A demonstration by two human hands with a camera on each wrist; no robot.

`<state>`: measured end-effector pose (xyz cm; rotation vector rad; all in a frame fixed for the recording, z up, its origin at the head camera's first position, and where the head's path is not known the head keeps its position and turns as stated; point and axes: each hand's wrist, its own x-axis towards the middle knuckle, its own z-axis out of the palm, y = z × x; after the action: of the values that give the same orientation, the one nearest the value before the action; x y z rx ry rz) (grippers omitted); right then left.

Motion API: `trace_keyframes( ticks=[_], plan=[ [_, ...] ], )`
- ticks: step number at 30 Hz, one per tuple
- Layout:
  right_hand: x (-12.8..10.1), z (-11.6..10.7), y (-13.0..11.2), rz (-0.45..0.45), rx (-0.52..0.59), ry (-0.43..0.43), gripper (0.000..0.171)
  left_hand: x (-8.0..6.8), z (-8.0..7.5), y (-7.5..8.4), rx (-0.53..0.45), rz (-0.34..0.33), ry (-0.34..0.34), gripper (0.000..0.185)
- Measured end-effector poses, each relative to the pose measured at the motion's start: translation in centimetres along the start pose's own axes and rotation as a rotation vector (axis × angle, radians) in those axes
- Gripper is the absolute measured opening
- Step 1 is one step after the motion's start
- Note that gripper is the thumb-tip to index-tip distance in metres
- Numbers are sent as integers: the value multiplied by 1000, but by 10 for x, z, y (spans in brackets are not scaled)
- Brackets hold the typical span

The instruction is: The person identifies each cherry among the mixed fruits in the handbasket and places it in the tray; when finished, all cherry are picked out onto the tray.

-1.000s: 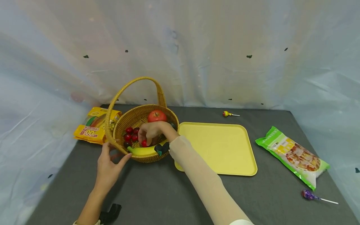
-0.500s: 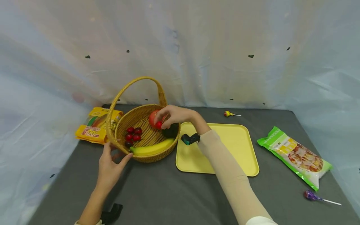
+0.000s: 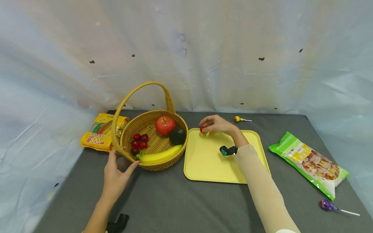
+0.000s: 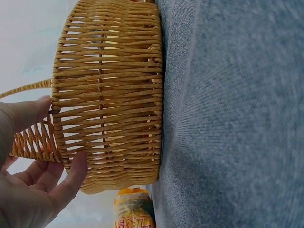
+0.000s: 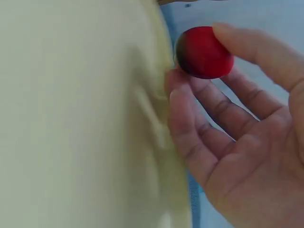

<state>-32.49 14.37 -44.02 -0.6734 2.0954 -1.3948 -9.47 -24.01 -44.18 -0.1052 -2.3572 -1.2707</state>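
Head view shows the right hand (image 3: 217,124) over the far left corner of the yellow tray (image 3: 209,161), pinching a small red cherry (image 3: 202,129) between thumb and fingertips; the cherry sits just above the tray's rim, and whether it touches the tray cannot be told. From the right wrist view the cherry (image 5: 204,52) is held by the thumb and the curled fingers (image 5: 190,123), right beside the tray's raised edge (image 5: 156,118). The left hand (image 3: 115,178) rests against the near left wall of the wicker basket (image 3: 154,165), thumb and fingers spread loosely and touching the weave; the left wrist view shows the fingers (image 4: 71,175) lying on the basket's side (image 4: 109,95) without curling round it. Inside the basket lie a red apple (image 3: 165,125), a dark round fruit (image 3: 177,136), a banana (image 3: 160,156) and a cluster of cherries (image 3: 138,142). A yellow snack bag (image 3: 99,136) lies behind the basket, a green bag (image 3: 309,163) well to the right of the tray, one lollipop (image 3: 239,119) near the back of the gray table (image 3: 180,204) and another lollipop (image 3: 327,205) at the front right.
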Motion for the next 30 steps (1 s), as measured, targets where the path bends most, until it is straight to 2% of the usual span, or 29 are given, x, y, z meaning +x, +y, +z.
trace_keyframes(
  ticks=[5,15,25,30],
  plan=[
    [-1,10,1,18,2,41,25,0,0,1,2,-6,7,70],
    [7,32,7,10,-77,55,16,-1,-1,-2,21,6,12,69],
    [-2,31,7,-39,-81,122,20,-1,-1,-2,40,-9,-2,65],
    [-5,32,9,-77,-63,103,30,0,0,-2,37,-21,-6,64]
  ],
)
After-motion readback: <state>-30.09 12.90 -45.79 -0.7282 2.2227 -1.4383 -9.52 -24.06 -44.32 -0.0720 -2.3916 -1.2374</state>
